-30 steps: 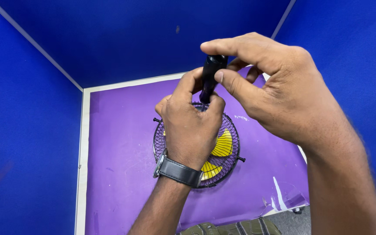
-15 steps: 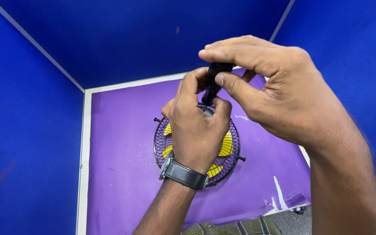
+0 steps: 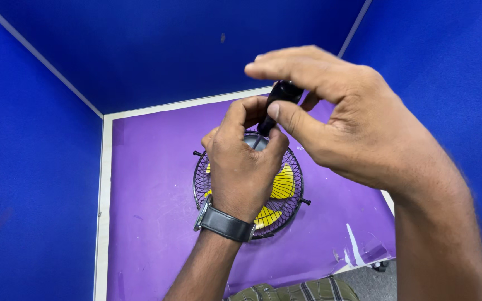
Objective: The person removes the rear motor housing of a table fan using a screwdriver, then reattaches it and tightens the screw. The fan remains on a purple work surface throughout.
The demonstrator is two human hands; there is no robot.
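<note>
A small round fan (image 3: 283, 192) with a black wire cage and yellow blades lies flat on the purple tabletop (image 3: 152, 223). My left hand (image 3: 244, 161), with a dark watch on its wrist, rests on the cage's middle, fingers curled around the thin shaft of a screwdriver. My right hand (image 3: 352, 128) is above it, thumb and fingers pinching the screwdriver's black handle (image 3: 283, 95), which stands nearly upright over the fan's hub. The screwdriver's tip is hidden by my left hand.
Blue partition walls (image 3: 34, 167) close in the table on the left, back and right. A white strip (image 3: 104, 212) edges the purple surface. Patterned cloth (image 3: 291, 291) shows at the near edge, and white scuffs (image 3: 355, 248) mark the table's right front.
My right thumb and fingers have shifted around the black handle, as in turning it. My left hand and the fan have stayed in place.
</note>
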